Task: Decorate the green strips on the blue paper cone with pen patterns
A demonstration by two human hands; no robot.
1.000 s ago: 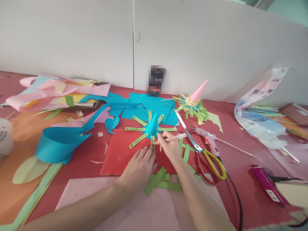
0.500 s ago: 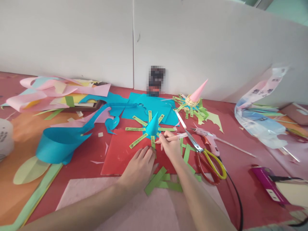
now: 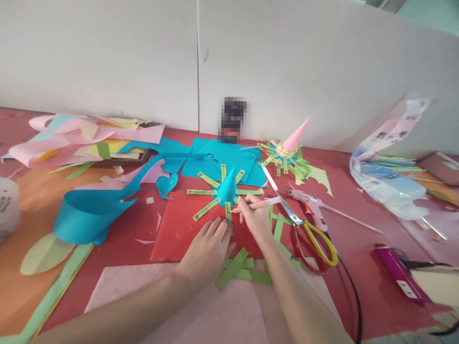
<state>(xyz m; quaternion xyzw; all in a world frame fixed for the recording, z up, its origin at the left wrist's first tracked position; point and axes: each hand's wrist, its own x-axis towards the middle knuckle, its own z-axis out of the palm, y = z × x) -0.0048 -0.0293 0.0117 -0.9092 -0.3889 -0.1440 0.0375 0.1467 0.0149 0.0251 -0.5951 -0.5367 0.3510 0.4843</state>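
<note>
A blue paper cone (image 3: pixel 227 185) stands amid green strips radiating outward, several bearing dark marks. Beneath it lies a red sheet (image 3: pixel 179 229). My right hand (image 3: pixel 253 215) is closed around a pale pink pen (image 3: pixel 267 203), whose tip meets the front green strip (image 3: pixel 228 210). Resting flat, my left hand (image 3: pixel 211 243) has its fingertips at the lower end of that strip, fingers extended. Loose green strips (image 3: pixel 251 275) lie between my forearms.
Red-and-yellow-handled scissors (image 3: pixel 313 243) and a pink glue gun (image 3: pixel 315 210) lie to the right. A pink cone piece (image 3: pixel 296 136) stands behind. At left are a curled blue paper shape (image 3: pixel 82 220) and pink scraps (image 3: pixel 71 138). A purple power strip (image 3: pixel 399 277) is at far right.
The pen in my right hand has tilted slightly, its back end shifting a little right. My left hand has stayed in place.
</note>
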